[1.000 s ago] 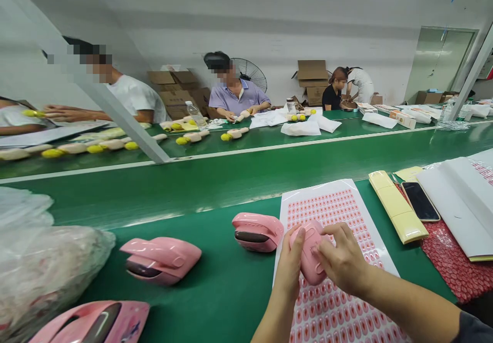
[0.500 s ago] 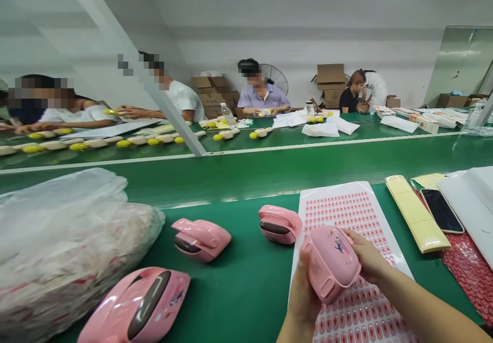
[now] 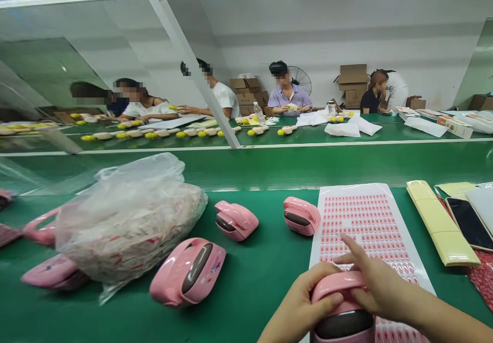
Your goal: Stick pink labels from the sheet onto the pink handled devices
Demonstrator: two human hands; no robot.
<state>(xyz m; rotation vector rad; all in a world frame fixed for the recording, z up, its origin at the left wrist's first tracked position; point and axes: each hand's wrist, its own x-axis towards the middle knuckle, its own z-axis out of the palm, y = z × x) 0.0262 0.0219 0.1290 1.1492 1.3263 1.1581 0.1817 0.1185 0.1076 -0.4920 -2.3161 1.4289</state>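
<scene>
A pink plastic device (image 3: pixel 342 285) with a curved handle and a dark glossy window stands at the lower edge of the view, partly cut off. My left hand (image 3: pixel 298 299) is closed round its left side, thumb across the front near the handle. Over its right side reaches my right hand (image 3: pixel 379 286), fingers spread and index stretched out, the lower part touching the device by the handle. Beneath both hands lies a white sheet (image 3: pixel 316 250) bearing rows of small red-and-clear oval stickers, with a few gaps in the rows.
Similar pink devices (image 3: pixel 188 273) (image 3: pixel 236 221) (image 3: pixel 301 215) sit on the green table (image 3: pixel 262 281). Left is a filled clear plastic bag (image 3: pixel 131 230). Right are a yellow packet (image 3: pixel 442 225) and a phone (image 3: pixel 472 222). Behind a green ledge (image 3: pixel 269 168), several people work at another table.
The view has swung left. The device has turned so its handle and dark window show instead of its decorated face, and sits lower. My right hand's fingers have spread over it.
</scene>
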